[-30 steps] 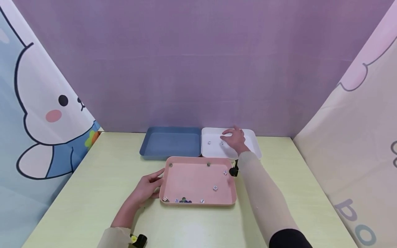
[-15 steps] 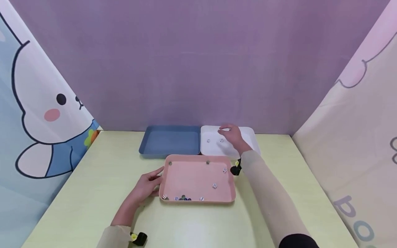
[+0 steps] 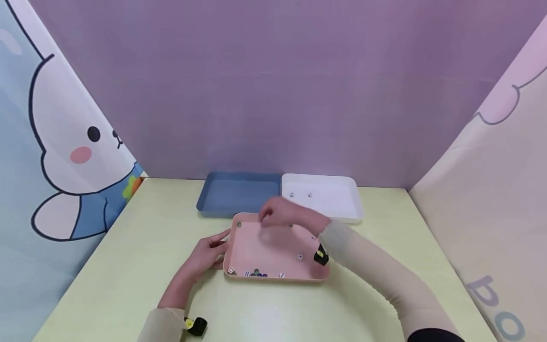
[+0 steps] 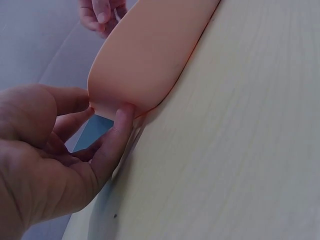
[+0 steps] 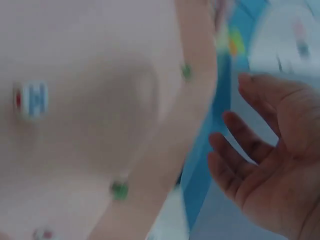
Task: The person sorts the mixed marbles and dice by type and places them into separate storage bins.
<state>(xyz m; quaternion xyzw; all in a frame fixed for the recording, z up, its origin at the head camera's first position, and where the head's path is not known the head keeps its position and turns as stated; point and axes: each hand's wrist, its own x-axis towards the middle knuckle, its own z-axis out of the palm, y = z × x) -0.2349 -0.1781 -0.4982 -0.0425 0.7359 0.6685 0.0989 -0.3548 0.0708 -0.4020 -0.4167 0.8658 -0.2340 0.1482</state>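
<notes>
Swinging the empty, loose-fingered right hand [image 3: 278, 212] from the far white tray [image 3: 335, 204], leaving two dice [image 3: 310, 194], over the dice-strewn pink tray [image 3: 260, 254] gripped by the left hand [image 3: 205, 255].

Your head view: bright, even, mostly crisp, soft glare on the table [image 3: 273, 311] at six o'clock, purple backdrop [image 3: 273, 95] dimmer at twelve. Your right hand [image 3: 278, 212] throws a soft shadow on the pink tray [image 3: 248, 251]. Your left wrist view: dim, bluish cast, shadow at seven o'clock. Your right wrist view: dim, hazy, badly blurred, white die [image 5: 34, 100] smeared at nine o'clock, green piece [image 5: 119, 190] fuzzy at seven
</notes>
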